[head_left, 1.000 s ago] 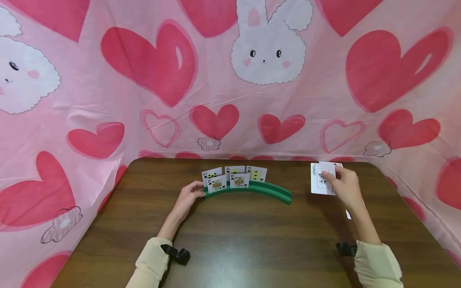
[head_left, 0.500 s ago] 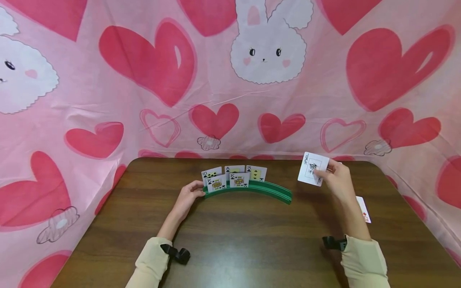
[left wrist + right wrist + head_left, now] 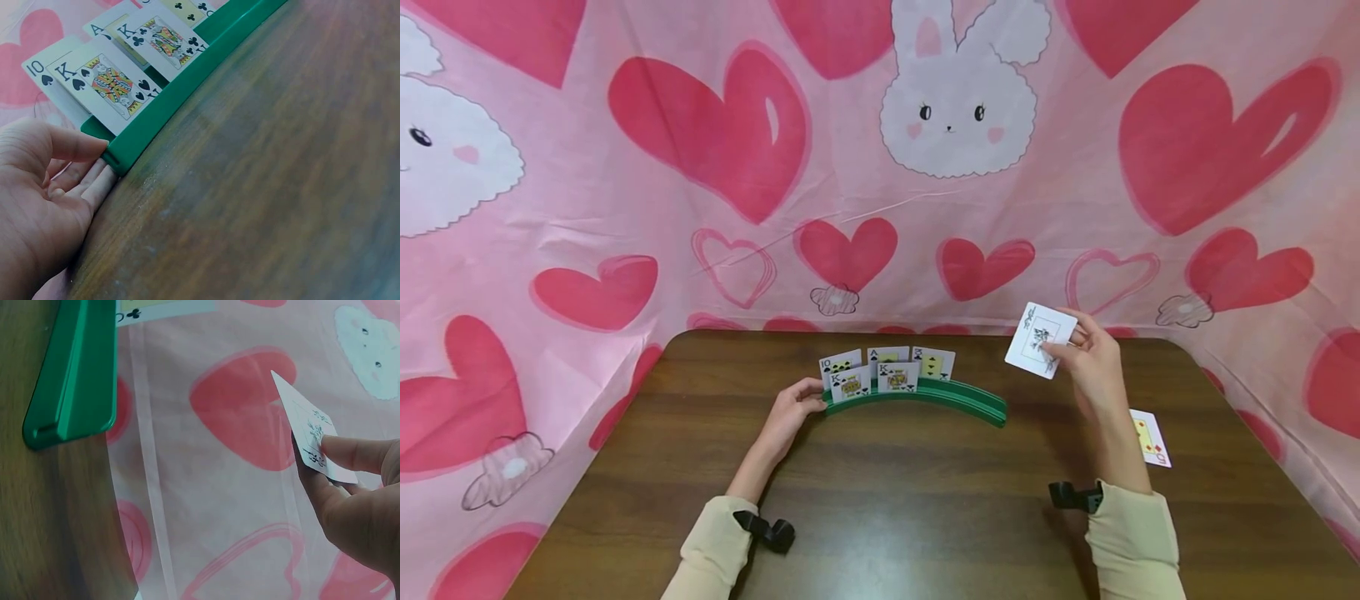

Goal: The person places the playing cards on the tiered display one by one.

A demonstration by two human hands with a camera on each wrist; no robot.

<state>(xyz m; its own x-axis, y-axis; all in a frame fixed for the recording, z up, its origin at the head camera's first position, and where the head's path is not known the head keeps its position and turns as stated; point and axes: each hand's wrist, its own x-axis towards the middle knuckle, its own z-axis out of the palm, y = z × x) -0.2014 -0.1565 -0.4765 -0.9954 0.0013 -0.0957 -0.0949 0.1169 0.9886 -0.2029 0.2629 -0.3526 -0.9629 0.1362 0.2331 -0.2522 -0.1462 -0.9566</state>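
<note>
My left hand (image 3: pixel 792 410) pinches the left end of a curved green card holder (image 3: pixel 966 402), thumb on the near side in the left wrist view. In its back row stand a 10 of spades (image 3: pixel 835 362), an ace (image 3: pixel 887 352) and a card of clubs (image 3: pixel 936 363). A king of spades (image 3: pixel 852 384) and a king of clubs (image 3: pixel 898 377) stand in front of them. My right hand (image 3: pixel 1096 364) holds a joker card (image 3: pixel 1028 340) in the air, right of the holder, its thumb across the face and fingers behind.
A diamonds card (image 3: pixel 1152 440) lies face up on the brown wooden table (image 3: pixel 880 517), partly behind my right forearm. A pink cloth (image 3: pixel 850 183) with hearts and rabbits hangs behind the table. The holder's right half carries no cards.
My right hand has lifted the joker and moved it left, tilting it. More of the diamonds card now shows on the table. My left hand and the holder have stayed put.
</note>
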